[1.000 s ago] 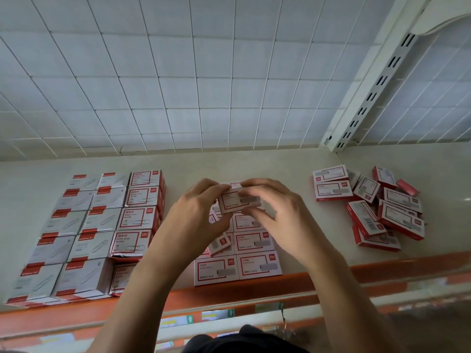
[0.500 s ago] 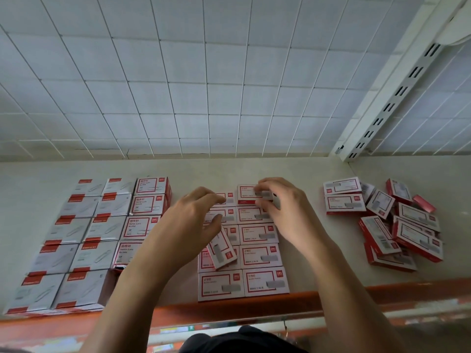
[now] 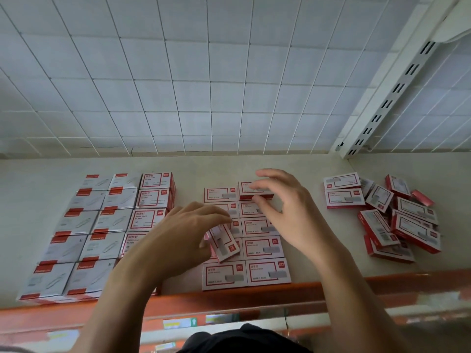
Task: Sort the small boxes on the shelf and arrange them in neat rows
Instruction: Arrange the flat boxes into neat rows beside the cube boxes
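Toward the shelf's (image 3: 188, 166) back edge, the far box (image 3: 251, 191) is hovered over by the spread, empty right hand (image 3: 288, 215). The skewed box (image 3: 225, 244) beside the relaxed, empty left hand (image 3: 178, 238) could be knocked, disordering the rows (image 3: 262, 248).

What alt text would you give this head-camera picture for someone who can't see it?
A person's left hand and right hand hover over two neat rows of red-and-white boxes on a shelf, with one tilted box lying askew on them. Tidy grey-and-red boxes sit to the left and a jumbled pile to the right.
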### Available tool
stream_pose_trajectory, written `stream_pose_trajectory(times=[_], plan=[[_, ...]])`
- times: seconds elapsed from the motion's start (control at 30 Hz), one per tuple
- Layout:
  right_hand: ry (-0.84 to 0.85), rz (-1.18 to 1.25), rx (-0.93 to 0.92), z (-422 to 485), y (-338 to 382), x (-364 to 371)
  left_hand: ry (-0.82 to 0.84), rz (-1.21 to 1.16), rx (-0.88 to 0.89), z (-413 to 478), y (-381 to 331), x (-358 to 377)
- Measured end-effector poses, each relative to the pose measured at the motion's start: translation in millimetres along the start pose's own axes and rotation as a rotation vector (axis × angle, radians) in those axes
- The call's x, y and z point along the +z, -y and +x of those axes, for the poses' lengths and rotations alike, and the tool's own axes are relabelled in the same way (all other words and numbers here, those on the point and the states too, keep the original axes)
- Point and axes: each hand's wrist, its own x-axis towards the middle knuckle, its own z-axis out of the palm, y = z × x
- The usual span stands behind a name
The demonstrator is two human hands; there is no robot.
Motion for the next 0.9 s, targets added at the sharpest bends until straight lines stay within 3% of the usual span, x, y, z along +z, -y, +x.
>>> stream_pose_trajectory(times=[0.1,0.3,0.6,0.9], plan=[[0.010,0.087,-0.032,-6.2,10.1,-4.2,-0.093,-0.032,-0.018,-4.4,0.0,3.1],[0.221,0.195,-0.059,-20.1,22.2,0.1,-0.330,-0.141,-0.107,-10.3,-6.6,4.3],[0.150,0.112,-0.191,-19.9,22.8,9.0,-0.362,-0.173,-0.110,-15.1,-11.2,3.2],[0.067,0.086,-0.153,19.4,14.5,19.5,-0.463,-0.146,-0.213,-9.8,-9.3,-2.0]])
